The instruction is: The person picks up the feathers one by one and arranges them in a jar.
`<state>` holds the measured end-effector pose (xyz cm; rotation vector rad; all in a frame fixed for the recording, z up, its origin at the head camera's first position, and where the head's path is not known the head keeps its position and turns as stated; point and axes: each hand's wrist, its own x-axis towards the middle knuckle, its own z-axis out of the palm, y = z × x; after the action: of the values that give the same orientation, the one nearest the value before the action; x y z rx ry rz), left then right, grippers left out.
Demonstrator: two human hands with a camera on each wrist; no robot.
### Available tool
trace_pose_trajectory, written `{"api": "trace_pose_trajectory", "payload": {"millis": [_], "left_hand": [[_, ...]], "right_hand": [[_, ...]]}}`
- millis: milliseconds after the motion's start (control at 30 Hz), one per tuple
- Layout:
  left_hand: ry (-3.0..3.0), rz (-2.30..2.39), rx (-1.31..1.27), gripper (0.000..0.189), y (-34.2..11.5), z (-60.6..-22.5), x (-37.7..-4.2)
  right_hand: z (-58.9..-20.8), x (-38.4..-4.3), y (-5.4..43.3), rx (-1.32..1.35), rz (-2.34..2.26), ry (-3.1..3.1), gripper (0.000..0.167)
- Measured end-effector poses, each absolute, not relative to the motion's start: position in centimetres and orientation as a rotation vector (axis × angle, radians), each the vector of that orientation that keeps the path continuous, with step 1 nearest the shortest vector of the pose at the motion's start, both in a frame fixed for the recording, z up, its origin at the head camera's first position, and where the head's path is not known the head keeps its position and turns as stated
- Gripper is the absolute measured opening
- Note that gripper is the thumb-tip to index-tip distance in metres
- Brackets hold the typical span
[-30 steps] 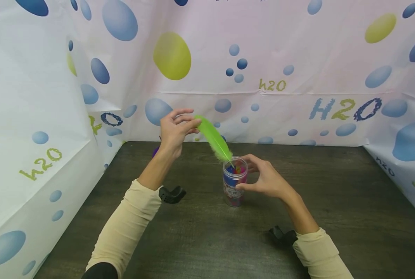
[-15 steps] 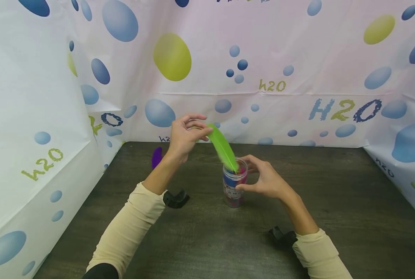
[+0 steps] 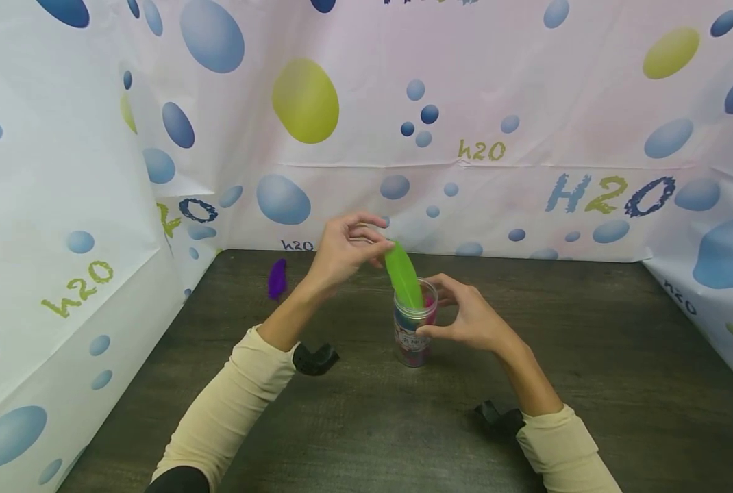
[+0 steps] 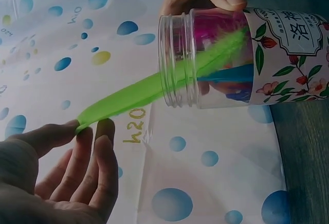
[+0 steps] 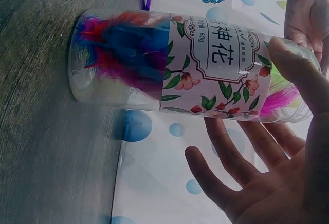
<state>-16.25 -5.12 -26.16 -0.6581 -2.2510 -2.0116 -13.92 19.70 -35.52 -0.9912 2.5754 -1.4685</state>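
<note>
My left hand [image 3: 351,251] pinches the upper tip of a bright green feather [image 3: 405,279] between thumb and fingers. The feather's lower part is inside a clear plastic jar [image 4: 226,90], which has no lid on. My right hand [image 3: 470,316] grips the upright jar from the right, thumb on the near side and fingers behind. A flowered paper label [image 5: 218,70] wraps the jar's middle. Through its wall show blue, red and magenta feathers [image 5: 123,54]. In the left wrist view the green feather slants through the threaded mouth.
A purple feather [image 3: 277,279] lies on the dark wooden table [image 3: 366,438] at the back left, beyond my left forearm. A white sheet [image 3: 366,82] with blue and green spots walls the table at the back and sides. Black wrist mounts [image 3: 315,359] sit below both wrists.
My left hand has moved right and down, lowering the green feather deeper into the jar. The purple feather has come out from behind my left arm. My right hand stays on the jar.
</note>
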Motion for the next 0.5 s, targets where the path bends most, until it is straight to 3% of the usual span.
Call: {"api": "trace_pose_trajectory", "payload": {"millis": [500], "left_hand": [[-2.505, -1.89, -0.78, 0.021, -5.9, -26.2, -16.17]], "right_hand": [[-35.72, -14.16, 19.78, -1.033, -1.479, 2.575, 0.066]]}}
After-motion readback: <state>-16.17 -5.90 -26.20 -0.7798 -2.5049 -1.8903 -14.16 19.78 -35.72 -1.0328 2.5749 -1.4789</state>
